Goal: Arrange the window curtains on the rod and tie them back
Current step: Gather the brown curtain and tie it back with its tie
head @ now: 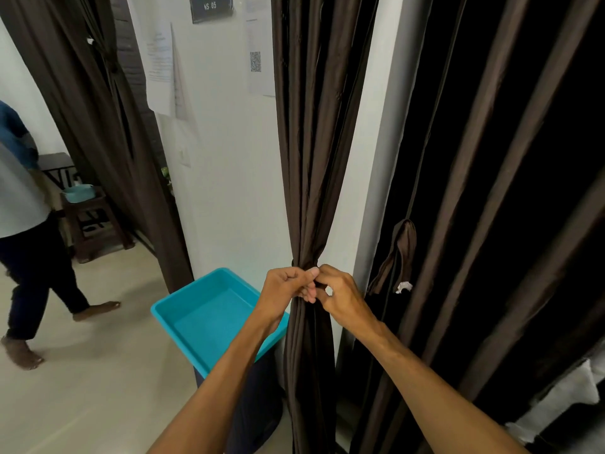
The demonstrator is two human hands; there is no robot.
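The gathered curtain [311, 158], dark brown, hangs down the middle of the view and is cinched to a narrow waist just above centre-bottom. Both hands meet at that waist. The left hand [288, 285] has its fingers curled, with the thumb laid across the front of the folds. The right hand [340, 293] pinches the same spot from 3 o'clock, touching the left hand's fingertips. Whether they grip a tie band or only cloth is hidden behind the knuckles.

At 8 o'clock of the hands a turquoise tray [203, 309] sits on a dark stand [258, 404], touching the curtain's lower folds; the left forearm crosses its near corner. At 3 o'clock a second brown curtain [491, 191] hangs loose, with a fabric tie-back loop [397, 253] dangling on it and a small white tag [404, 286] at the loop's end. White cloth [563, 404] shows at 4 o'clock, cut by the frame edge.

At 12 o'clock, the white wall [222, 178] carries a QR-code sheet [255, 62], other papers too blurred to read, and a sign [211, 6] marked "WS 05". At 10 o'clock a third curtain [98, 126] hangs tied. A walking person [26, 224], partly cut off, passes a wooden stool [95, 221] bearing a teal bowl [78, 193] at 9 o'clock.

All curtain tops run out of frame.
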